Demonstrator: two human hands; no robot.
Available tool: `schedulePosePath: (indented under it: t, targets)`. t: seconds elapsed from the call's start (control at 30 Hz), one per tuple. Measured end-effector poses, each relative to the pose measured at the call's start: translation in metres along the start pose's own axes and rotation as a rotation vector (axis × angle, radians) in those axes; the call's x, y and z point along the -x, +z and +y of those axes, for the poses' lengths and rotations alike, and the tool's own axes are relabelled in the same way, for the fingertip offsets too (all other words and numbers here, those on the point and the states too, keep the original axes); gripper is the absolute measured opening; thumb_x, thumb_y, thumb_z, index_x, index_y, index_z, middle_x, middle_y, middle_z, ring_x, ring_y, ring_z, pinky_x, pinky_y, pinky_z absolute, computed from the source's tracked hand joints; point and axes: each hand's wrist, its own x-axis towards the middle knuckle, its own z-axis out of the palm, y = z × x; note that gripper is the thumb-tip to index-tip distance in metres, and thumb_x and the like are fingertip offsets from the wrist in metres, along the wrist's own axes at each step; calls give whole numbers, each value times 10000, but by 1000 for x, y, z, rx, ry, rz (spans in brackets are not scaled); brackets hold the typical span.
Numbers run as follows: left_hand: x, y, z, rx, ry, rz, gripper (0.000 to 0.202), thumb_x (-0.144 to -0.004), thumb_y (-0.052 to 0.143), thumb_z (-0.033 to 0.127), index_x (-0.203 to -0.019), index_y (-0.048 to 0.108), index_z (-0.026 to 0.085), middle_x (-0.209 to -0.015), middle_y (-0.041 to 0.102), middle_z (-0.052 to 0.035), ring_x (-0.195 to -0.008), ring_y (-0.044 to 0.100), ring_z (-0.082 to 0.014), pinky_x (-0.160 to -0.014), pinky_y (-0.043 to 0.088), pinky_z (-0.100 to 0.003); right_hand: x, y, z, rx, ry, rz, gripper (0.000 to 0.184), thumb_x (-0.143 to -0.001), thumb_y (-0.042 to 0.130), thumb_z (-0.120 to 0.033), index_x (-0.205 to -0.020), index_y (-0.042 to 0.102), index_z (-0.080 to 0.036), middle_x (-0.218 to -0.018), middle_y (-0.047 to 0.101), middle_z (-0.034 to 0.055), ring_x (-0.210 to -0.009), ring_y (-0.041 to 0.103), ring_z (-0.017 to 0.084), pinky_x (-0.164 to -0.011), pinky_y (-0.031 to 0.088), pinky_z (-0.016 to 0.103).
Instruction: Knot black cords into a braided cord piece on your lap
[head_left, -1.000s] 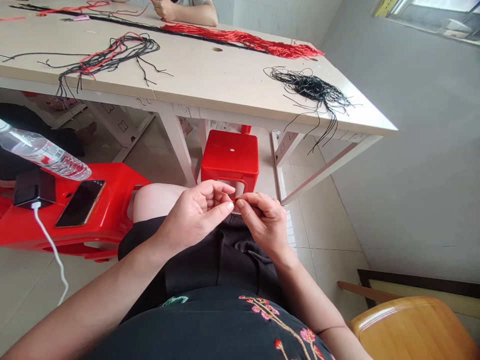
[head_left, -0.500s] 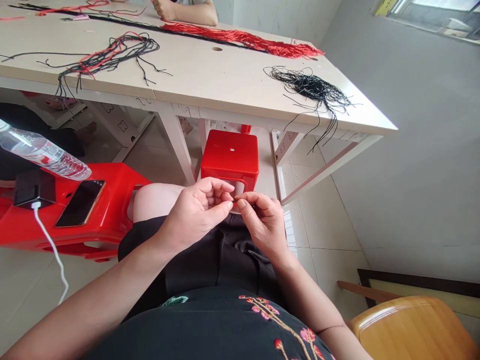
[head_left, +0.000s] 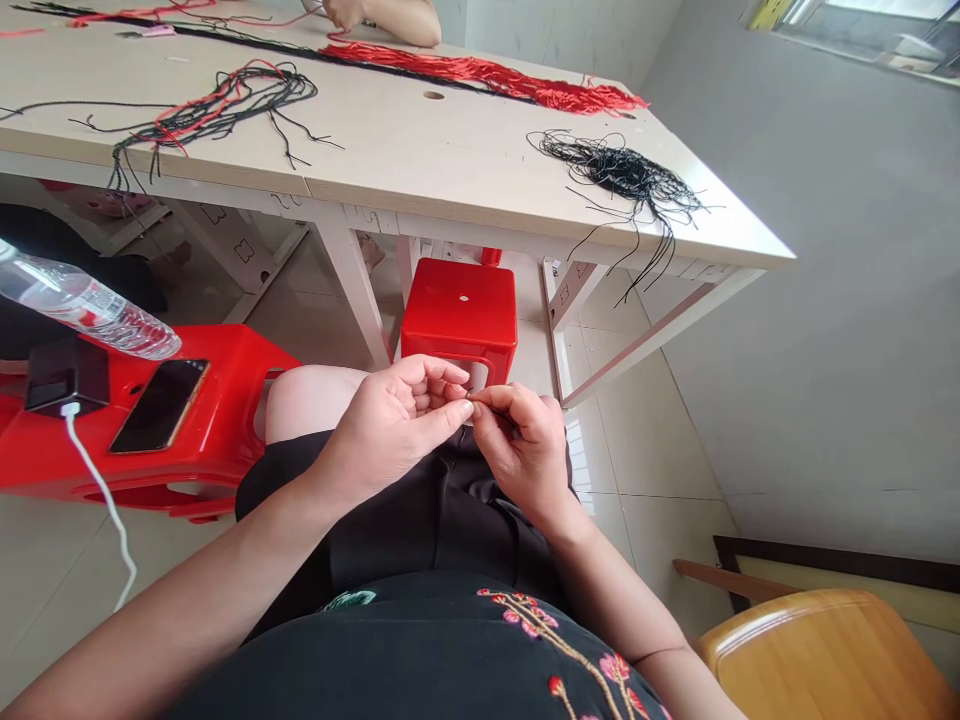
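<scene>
Above my lap, my left hand (head_left: 401,415) and my right hand (head_left: 523,440) meet fingertip to fingertip. Between them is a thin dark cord (head_left: 469,395), of which only a tiny bit shows. The left thumb and forefinger pinch it, while the other left fingers curl loosely. My right thumb and forefinger close on it from the other side, with the remaining fingers folded in. Most of the cord is hidden by the fingers. Just beyond the hands stands a red plastic stool (head_left: 459,305).
On the table (head_left: 420,150) lie a black cord tangle (head_left: 622,172), red cord bundle (head_left: 487,75) and black-and-red cords (head_left: 225,105). Across it rests another person's forearm (head_left: 401,20). Left, a red stool (head_left: 225,370) bears a bottle (head_left: 97,310), phone (head_left: 160,405) and black charger (head_left: 67,375). Right: wooden chair (head_left: 832,650).
My right thumb and fingertips have shifted slightly against the left fingertips, and less of the dark cord shows. The other person's hand across the table has moved a little to the right.
</scene>
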Motion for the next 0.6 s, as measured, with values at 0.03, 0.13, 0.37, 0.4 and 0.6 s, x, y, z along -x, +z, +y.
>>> schedulePosePath:
  t: [0.03,0.13,0.37,0.4,0.6]
  targets:
    - [-1,0,0,-3,-2,1,224,-694,704,221,-901,636,168,-797,639,-4,-755,611,-100,-718,526,-210,0,0,0,35,-38,3,108,-836,522,-174,-752,583,-206,-610,588,-15,-540,497,102,-548,424,244]
    - [-2,-1,-1,-15,-10,5,189,-718,673,212,-899,632,176,-765,623,9,-718,598,-85,-685,513,-190,2,1,0,109,-92,4,120,-849,504,-150,-762,566,-205,-638,608,-12,-557,504,104,-596,429,254]
    - [-2,1,0,18,9,26,205,-674,670,166,-859,583,180,-712,584,28,-646,565,-80,-625,489,-189,5,3,-3,84,-2,11,125,-871,483,-200,-770,556,-206,-657,611,-14,-551,508,98,-605,435,256]
    - [-2,1,0,28,-1,21,209,-672,668,163,-862,582,180,-719,588,25,-656,571,-84,-632,495,-194,4,2,-3,53,12,8,123,-869,491,-203,-766,559,-206,-653,610,-18,-538,504,93,-589,434,249]
    - [-1,-1,-1,19,-21,-10,193,-716,666,201,-884,571,180,-794,600,2,-743,591,-104,-697,516,-222,2,0,3,-140,101,49,81,-855,530,-209,-792,579,-204,-731,648,5,-596,557,102,-537,450,233]
